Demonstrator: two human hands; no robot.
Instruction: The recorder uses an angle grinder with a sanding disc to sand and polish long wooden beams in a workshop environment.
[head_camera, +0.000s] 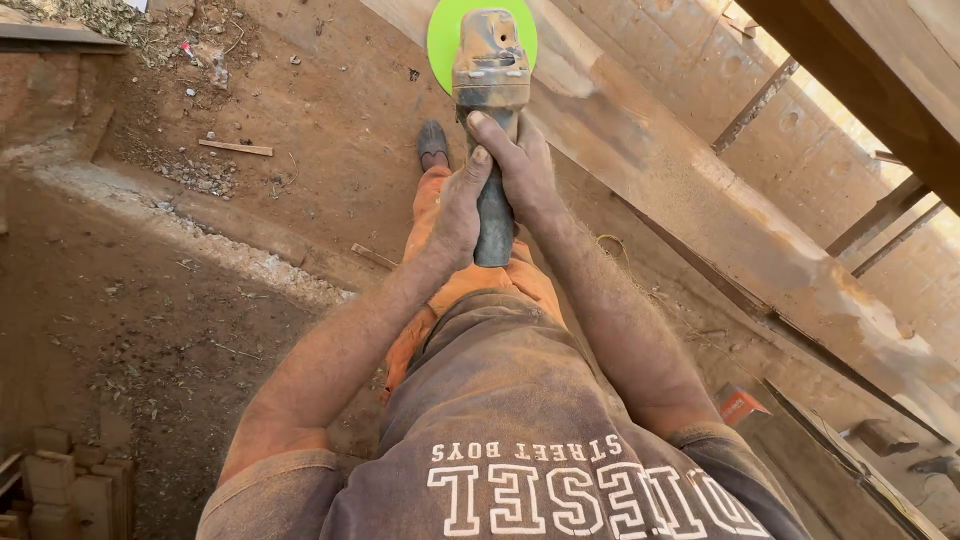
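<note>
I hold a dust-caked angle grinder (489, 70) out in front of me, its bright green disc (446, 32) at the top of the head view. My right hand (522, 170) wraps the grey handle from the right, thumb up toward the body. From the left, my left hand (460, 212) clasps the same handle just below. The disc sits over the near edge of a long wooden plank (700, 215) that runs diagonally to the lower right. Whether the disc touches the wood I cannot tell.
Reddish dirt floor (150, 300) lies left and below, with a pale concrete ridge (180, 225) and a wood scrap (235, 148). My orange trouser leg and shoe (432, 143) stand under the tool. Stacked wood blocks (60, 490) sit bottom left; a small orange box (742, 404) right.
</note>
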